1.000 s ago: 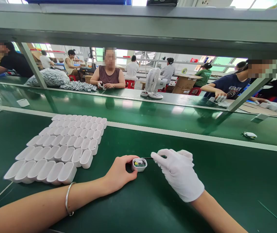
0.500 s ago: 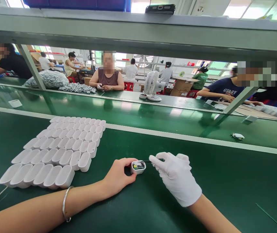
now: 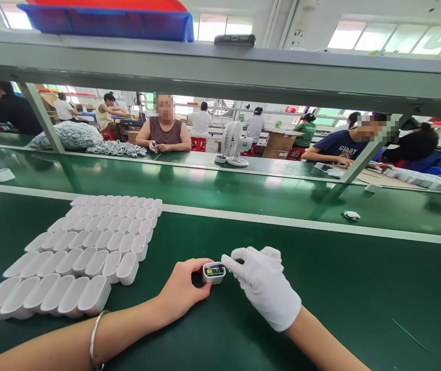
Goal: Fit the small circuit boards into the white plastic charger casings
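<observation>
My bare left hand grips a small white oval plastic case between thumb and fingers, its opening facing up. Inside the case sits a circuit board with a yellow part and green edges. Close by on the right, my white-gloved right hand pinches thin dark tweezers, which reach over the case opening. The glove mostly hides the tweezers, and their tips are hard to make out. To the left of my left hand, rows of similar white cases stand open side up on the green table.
A grey shelf beam crosses above, carrying a blue bin and a phone. Beyond the white strip lies a small white-and-green part. Co-workers sit opposite, near a white fan. A thin green strip lies at right.
The view has tilted up and shifted slightly right. My right hand has come closer to the case, covering more of the tweezers. My left hand keeps its hold on the case.
</observation>
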`<state>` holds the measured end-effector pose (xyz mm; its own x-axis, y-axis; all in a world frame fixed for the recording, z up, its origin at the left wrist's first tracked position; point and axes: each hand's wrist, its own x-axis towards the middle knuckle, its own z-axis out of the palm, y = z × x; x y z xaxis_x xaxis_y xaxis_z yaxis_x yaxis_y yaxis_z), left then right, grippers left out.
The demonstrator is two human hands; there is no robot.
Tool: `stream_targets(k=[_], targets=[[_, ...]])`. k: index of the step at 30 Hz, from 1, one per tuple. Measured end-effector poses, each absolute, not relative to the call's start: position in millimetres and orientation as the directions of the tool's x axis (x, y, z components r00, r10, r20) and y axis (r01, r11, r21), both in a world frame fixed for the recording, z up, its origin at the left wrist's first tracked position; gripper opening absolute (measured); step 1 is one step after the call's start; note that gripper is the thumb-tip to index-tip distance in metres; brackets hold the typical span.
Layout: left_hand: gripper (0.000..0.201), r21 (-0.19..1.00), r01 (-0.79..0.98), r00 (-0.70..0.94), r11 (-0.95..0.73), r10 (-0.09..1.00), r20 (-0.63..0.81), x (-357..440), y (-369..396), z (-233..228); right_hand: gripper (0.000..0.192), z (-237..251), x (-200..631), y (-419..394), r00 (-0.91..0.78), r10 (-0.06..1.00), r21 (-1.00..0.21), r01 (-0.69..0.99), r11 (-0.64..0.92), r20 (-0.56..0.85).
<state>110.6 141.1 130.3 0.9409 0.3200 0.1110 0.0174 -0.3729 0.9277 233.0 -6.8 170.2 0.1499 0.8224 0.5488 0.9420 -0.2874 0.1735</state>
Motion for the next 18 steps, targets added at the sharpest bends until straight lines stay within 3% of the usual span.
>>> stream_targets(k=[4,10,16,18], targets=[[0.038,0.929,0.012,0.942,-0.370,0.317,0.114,109,141,130,0.027,171,232,-8,0.226,0.865,0.109,0.947,-0.304,0.447],[0.037,0.906,0.041,0.937,-0.422,0.330,0.111,111,139,132,0.030,170,256,-20,0.373,0.792,-0.071,0.919,-0.389,0.483],[0.034,0.815,0.074,0.927,-0.575,0.342,0.157,106,140,123,0.019,168,276,-16,0.598,0.793,0.008,0.798,-0.603,0.117],[0.038,0.787,0.102,0.918,-0.609,0.362,0.161,103,148,110,0.016,170,270,-17,0.639,0.765,0.001,0.768,-0.641,0.077]])
